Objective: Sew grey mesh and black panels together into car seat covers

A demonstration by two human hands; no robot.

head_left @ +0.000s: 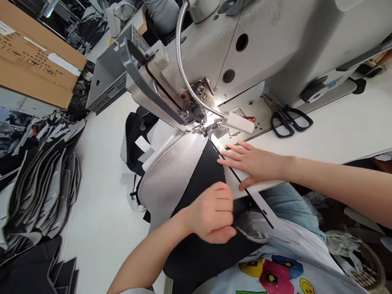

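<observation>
Looks like we're guiding black-and-grey fabric panel + long white black-edged strip at metal presser foot. R hand spread; L hand curled, can't tell if pinching. Next prob needs edges aligned.

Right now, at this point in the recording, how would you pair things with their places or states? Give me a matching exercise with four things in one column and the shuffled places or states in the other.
Things:
1. black-handled metal scissors
2. large brown cardboard box
3. left hand
4. right hand

Places or states:
A. fingers spread, palm down
B. to the right of the white lamp head
C. fingers curled, over the smooth black material
D. in the upper left of the picture, dark print on its side

Right pairs: 1-B, 2-D, 3-C, 4-A
</observation>
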